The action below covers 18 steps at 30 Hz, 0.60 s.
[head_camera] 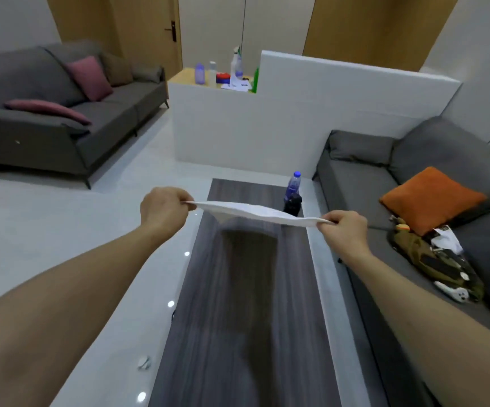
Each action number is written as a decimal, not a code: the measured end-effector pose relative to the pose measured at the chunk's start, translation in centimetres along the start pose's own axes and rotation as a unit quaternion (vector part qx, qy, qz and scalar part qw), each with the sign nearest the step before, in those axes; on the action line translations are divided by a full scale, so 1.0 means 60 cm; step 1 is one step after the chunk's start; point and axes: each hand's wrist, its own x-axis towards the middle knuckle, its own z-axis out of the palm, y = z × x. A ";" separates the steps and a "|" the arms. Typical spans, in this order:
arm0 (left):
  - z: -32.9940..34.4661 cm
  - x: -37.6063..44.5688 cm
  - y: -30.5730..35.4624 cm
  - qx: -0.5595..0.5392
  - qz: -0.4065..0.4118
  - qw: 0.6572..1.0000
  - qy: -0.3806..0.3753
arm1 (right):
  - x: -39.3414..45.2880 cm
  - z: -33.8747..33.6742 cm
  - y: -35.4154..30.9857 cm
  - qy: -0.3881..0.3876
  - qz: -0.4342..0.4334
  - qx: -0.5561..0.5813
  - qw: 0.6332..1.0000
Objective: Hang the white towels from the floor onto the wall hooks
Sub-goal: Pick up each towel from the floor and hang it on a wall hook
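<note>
A white towel (255, 212) is stretched out flat and nearly level in the air above a dark wood-grain coffee table (237, 304). My left hand (164, 207) pinches its left end and my right hand (344, 227) pinches its right end. Both arms reach forward at full length. The towel casts a dark shadow on the table below it. No wall hooks and no other towels are in view.
A water bottle with a blue cap (293, 190) stands at the table's far end. A grey sofa (414, 195) with an orange cushion (431, 198) and a camouflage bag (434, 262) runs along the right. Another grey sofa (61, 113) sits far left. A white partition (267, 124) holds bottles.
</note>
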 end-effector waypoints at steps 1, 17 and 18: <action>0.017 -0.040 -0.015 0.006 -0.012 1.000 -0.016 | -0.037 0.011 0.025 -0.019 0.015 0.005 1.000; 0.206 -0.442 -0.175 0.127 -0.051 0.957 -0.257 | -0.411 0.140 0.306 -0.197 0.167 -0.052 0.965; 0.217 -0.442 -0.183 0.134 -0.051 0.951 -0.272 | -0.412 0.150 0.314 -0.206 0.177 -0.056 0.961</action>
